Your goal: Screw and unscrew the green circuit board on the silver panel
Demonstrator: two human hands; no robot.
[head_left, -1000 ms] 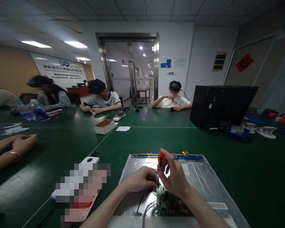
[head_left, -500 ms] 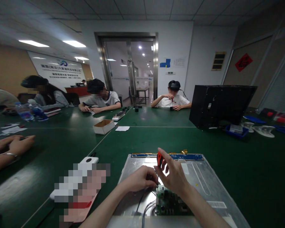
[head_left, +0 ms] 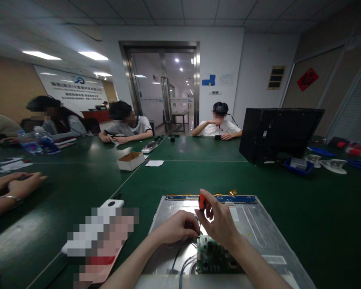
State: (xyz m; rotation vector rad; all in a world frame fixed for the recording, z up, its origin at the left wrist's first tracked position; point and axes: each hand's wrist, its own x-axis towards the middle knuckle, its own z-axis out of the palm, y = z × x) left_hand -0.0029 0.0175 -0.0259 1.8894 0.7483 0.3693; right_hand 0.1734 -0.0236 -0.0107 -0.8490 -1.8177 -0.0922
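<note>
My right hand (head_left: pixel 221 222) grips a screwdriver (head_left: pixel 202 202) by its red and black handle, index finger on the top end. The screwdriver stands nearly upright, its thin shaft pointing down at the upper left corner of a green circuit board (head_left: pixel 212 257). Beside that tip is my left hand (head_left: pixel 180 226), fingers curled and pinched together; what they hold is hidden. The board lies on the metal back of a flat display panel (head_left: pixel 255 233), which has a narrow blue circuit strip (head_left: pixel 242 199) along its far edge. Dark cables (head_left: pixel 185 267) run left of the board.
On the green table (head_left: pixel 198 176) a white device (head_left: pixel 116 204) and a pink flat item (head_left: pixel 123 233), both partly blurred, lie left of the panel. Further off are a cardboard box (head_left: pixel 130 161), a black monitor (head_left: pixel 279 132) and a blue tray (head_left: pixel 299 165). Several people sit around.
The screwdriver handle has turned slightly in my right hand, showing more red. Both hands stay in almost the same place. The view has shifted very slightly.
</note>
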